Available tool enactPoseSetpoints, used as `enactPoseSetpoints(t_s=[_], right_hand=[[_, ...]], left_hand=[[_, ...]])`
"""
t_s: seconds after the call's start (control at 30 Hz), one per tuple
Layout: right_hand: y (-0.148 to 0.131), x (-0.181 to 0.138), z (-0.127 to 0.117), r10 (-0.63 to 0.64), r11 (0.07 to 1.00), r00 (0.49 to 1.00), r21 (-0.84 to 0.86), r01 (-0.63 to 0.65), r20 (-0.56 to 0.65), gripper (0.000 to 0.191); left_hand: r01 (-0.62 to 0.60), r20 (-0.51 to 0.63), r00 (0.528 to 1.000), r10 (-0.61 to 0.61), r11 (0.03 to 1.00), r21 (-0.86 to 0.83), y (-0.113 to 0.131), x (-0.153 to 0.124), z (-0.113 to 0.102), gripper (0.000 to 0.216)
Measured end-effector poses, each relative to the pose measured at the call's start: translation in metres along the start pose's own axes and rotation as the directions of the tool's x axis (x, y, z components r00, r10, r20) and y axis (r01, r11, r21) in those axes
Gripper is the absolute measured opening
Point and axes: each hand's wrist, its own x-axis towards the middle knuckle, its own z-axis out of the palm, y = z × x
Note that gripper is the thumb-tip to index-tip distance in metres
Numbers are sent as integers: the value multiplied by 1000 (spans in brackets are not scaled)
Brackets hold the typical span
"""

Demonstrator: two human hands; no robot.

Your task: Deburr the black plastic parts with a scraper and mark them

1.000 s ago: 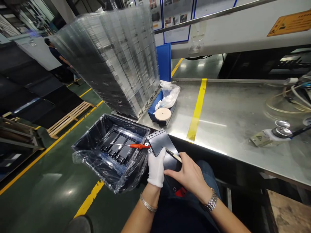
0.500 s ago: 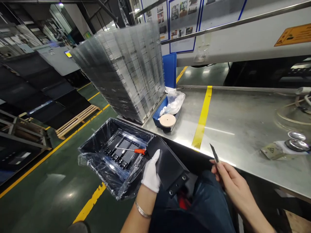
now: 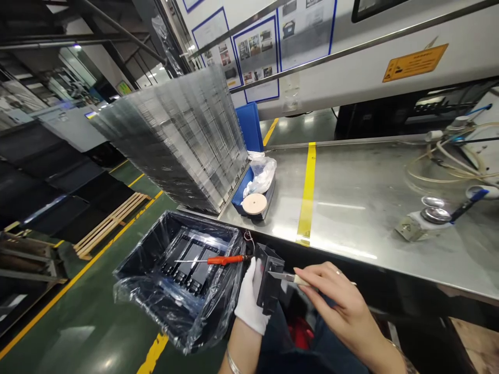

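— Since the blade was lifted clear a moment ago, where's the right hand?
— Back, pinching the knife against the black part — which the gloved left hand clasps, now turned edge-on.

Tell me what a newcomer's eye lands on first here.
The tall stack of clear trays leaning at the steel table's left end. Nearer, the gloved left hand holds a black part while the bare right hand puts a knife to it.
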Motion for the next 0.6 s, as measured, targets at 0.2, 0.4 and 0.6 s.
enactPoseSetpoints(t_s=[0.2,0.4,0.6], right_hand=[[11,3,-19,100,992,988,-65,-109,-119,19],[-12,2,-33,323,920,916,147,-362,238,40],[-20,-4,-25,327,862,750,144,-486,575,51]], left_hand=[[-27,-9,1000,26,993,-114,11,-3,-12,43],[-72,19,997,78,973,-218,32,-7,-26,26],[-42,119,991,62,986,-164,34,-10,-35,39]])
